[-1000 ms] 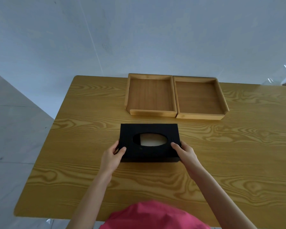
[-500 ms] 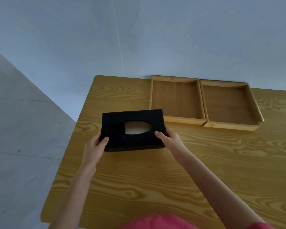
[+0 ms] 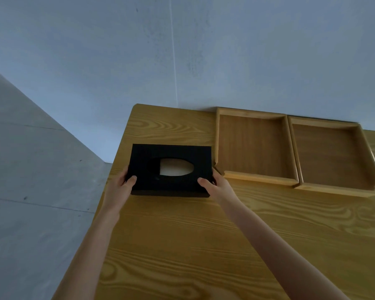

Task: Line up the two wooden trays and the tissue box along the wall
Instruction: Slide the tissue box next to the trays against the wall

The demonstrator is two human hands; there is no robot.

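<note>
A black tissue box with an oval opening showing white tissue is held at both ends, near the table's far left corner. My left hand grips its left end, thumb on top. My right hand grips its right end, close to the front left corner of the left wooden tray. That tray stands against the wall, and the right wooden tray sits side by side with it, touching. A strip of bare table separates the box from the wall.
The wooden table has its left edge just left of the box, with grey floor below. A pale wall runs along the table's far edge.
Both hands have carried the tissue box leftward and farther away, from the table's middle to beside the left tray. The camera view has swung left with it.
</note>
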